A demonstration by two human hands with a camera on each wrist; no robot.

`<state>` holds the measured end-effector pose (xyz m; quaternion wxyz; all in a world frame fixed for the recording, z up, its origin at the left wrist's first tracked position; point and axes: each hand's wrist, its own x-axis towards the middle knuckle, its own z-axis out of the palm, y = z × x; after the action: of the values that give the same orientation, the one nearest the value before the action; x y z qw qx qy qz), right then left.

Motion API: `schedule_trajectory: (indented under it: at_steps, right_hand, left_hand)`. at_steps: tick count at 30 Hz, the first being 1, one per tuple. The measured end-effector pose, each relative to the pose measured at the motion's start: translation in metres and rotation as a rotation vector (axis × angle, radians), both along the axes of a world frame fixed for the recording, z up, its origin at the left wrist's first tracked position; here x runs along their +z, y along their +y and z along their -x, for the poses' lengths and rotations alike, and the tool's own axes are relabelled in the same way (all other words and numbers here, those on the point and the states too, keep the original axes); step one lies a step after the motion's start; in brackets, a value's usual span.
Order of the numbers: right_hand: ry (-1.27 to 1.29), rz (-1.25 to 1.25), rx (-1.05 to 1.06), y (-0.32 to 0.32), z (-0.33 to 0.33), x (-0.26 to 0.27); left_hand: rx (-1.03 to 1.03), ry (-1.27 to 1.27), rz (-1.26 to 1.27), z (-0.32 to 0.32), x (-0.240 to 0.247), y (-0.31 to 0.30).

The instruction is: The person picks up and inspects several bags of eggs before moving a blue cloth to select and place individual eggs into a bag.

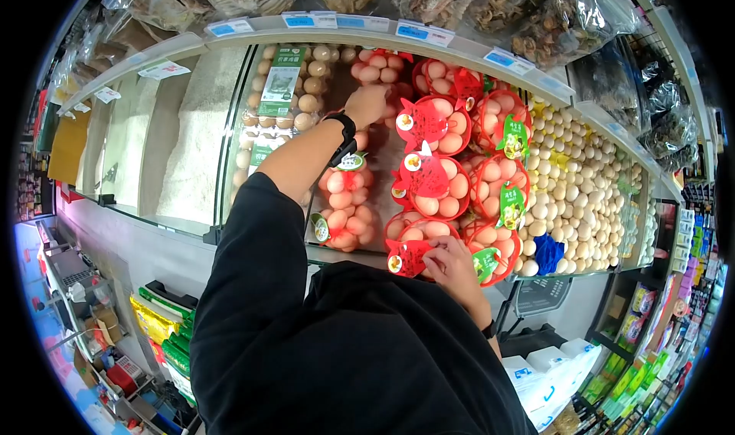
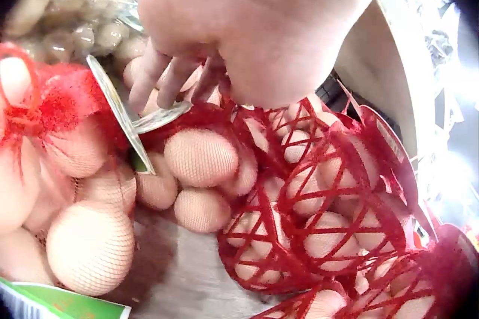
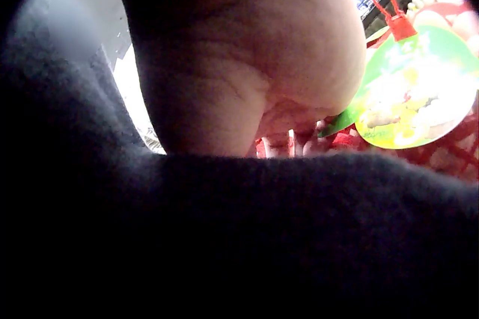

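Observation:
My left hand [image 1: 367, 104] reaches to the back of the egg display and grips the top of a red net bag of eggs [image 2: 200, 158] beside its round paper tag [image 2: 165, 118]. Its fingers point down into the mesh in the left wrist view. At the front edge, my right hand [image 1: 453, 273] pinches the red mesh by the fish-shaped red label [image 1: 408, 257] of another net bag of eggs [image 1: 417, 227]. In the right wrist view a dark sleeve covers much of that hand, and a green tag [image 3: 419, 87] hangs beside it.
More net bags of eggs [image 1: 350, 198] lie left of the labelled rows. Clear egg cartons [image 1: 310, 102] stand farther left, and loose eggs [image 1: 574, 198] fill the right compartment with a blue cloth-like bundle [image 1: 548, 253] on them. A shelf edge with price tags [image 1: 425, 34] overhangs the back.

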<state>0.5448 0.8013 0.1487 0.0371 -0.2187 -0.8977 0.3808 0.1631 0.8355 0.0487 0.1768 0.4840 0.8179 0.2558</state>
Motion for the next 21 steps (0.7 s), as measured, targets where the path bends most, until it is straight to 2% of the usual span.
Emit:
schedule_trajectory:
  at_steps: [3, 8, 10, 11, 12, 14, 15, 16, 18, 19, 20, 21]
  right_hand:
    - [0.022, -0.007, -0.004, 0.000, -0.002, -0.002]
    - [0.015, 0.015, -0.020, -0.001, -0.003, -0.003]
    - [0.012, 0.017, -0.025, -0.001, -0.004, -0.003]
    - [0.008, 0.017, -0.023, -0.001, -0.004, -0.002]
    - [0.003, 0.017, -0.020, -0.001, -0.003, -0.002]
    - [-0.005, 0.007, -0.022, -0.002, -0.001, 0.000]
    - [-0.012, -0.003, -0.024, -0.003, -0.001, 0.002]
    - [-0.018, -0.005, -0.019, -0.004, 0.000, 0.003]
    - [-0.043, -0.009, -0.031, -0.005, 0.001, 0.003]
    - [-0.044, -0.014, -0.048, -0.007, 0.001, 0.003]
    - [-0.049, -0.008, -0.061, -0.006, 0.003, 0.001]
    - [-0.036, -0.016, -0.075, -0.005, 0.002, -0.004]
  left_hand:
    - [0.062, -0.021, -0.083, 0.005, -0.005, 0.000]
    - [-0.020, -0.044, -0.186, 0.035, -0.023, 0.000]
    - [0.034, -0.030, -0.273, 0.046, -0.019, -0.003]
    - [0.185, -0.388, -0.290, 0.053, -0.024, 0.001]
    - [0.185, -0.389, -0.290, 0.057, -0.018, 0.002]
    - [0.150, -0.240, -0.114, 0.068, -0.008, 0.002]
    - [0.145, -0.373, -0.210, 0.055, 0.017, -0.002]
    - [0.150, -0.379, -0.212, 0.061, 0.002, 0.001]
    - [0.201, -0.101, -0.328, 0.082, -0.051, 0.022]
    - [0.241, 0.192, -0.371, 0.089, -0.054, 0.033]
    - [0.229, 0.186, -0.366, 0.091, -0.060, 0.038]
    - [0.201, 0.193, -0.291, 0.082, -0.025, 0.037]
